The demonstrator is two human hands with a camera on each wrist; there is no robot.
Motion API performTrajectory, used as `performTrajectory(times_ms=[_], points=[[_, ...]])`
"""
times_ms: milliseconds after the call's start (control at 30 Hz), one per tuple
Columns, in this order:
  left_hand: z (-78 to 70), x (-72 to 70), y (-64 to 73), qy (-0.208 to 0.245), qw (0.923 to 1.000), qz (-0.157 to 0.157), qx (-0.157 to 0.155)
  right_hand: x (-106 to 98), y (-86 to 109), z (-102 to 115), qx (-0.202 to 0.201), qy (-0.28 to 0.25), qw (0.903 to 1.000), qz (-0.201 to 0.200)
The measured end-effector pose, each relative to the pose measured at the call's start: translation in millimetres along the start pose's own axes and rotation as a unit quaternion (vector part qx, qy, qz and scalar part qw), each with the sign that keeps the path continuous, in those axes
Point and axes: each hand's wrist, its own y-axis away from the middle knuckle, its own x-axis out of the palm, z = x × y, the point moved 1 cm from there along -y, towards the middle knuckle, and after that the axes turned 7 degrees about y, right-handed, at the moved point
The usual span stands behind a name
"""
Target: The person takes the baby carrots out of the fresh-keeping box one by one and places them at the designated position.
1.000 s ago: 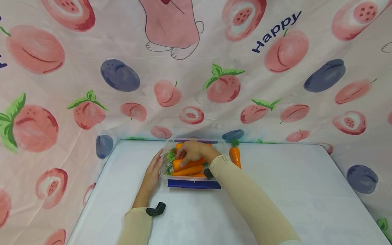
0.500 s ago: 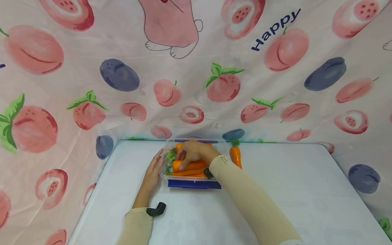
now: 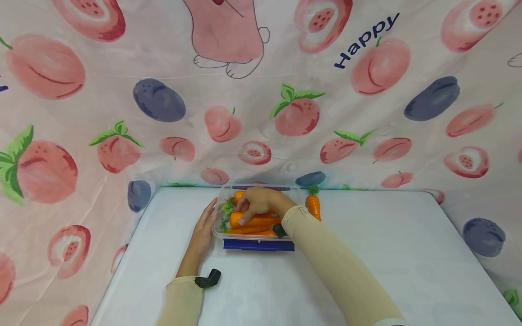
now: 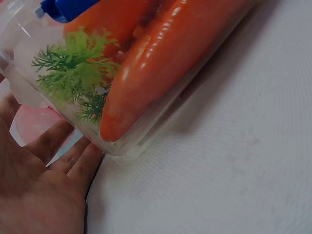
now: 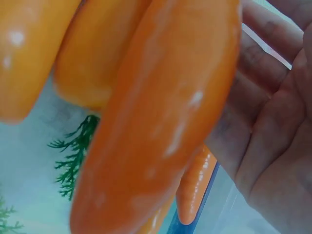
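Observation:
A clear plastic box (image 3: 248,237) near the table's back edge holds several orange toy carrots with feathery green tops. My right hand (image 3: 259,202) reaches into it from above and grips a carrot (image 3: 252,221) lying crosswise, thumb on its near side. That carrot (image 5: 156,117) fills the right wrist view, with my palm and fingers (image 5: 265,63) beside it. My left hand (image 3: 201,231) rests against the box's left wall, fingers straight. In the left wrist view, a carrot (image 4: 151,83) and green leaves (image 4: 78,70) show through the wall above my left fingers.
Another carrot (image 3: 313,206) lies on the white table (image 3: 383,253) just right of the box. A blue latch flap (image 3: 258,245) hangs open at the box's front. Behind the table hangs a fruit-printed cloth (image 3: 253,122).
My right wrist and sleeve have shifted slightly to the right over the box, the fingers still on the carrot. The left hand and the box have stayed put.

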Motion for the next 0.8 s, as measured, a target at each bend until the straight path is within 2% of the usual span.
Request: performTrajectory(times_ms=[533,800], points=[[-1.8,0.6,0.9,0.006,0.9999,0.005,0.006,-11.0,18.8,-6.4,-0.021,-0.061,0.9979,-0.009],[-1.5,0.6,0.0,0.013,0.9999,0.003,0.004,-9.5,30.4,-13.1,-0.01,-0.107,0.9938,-0.028]])
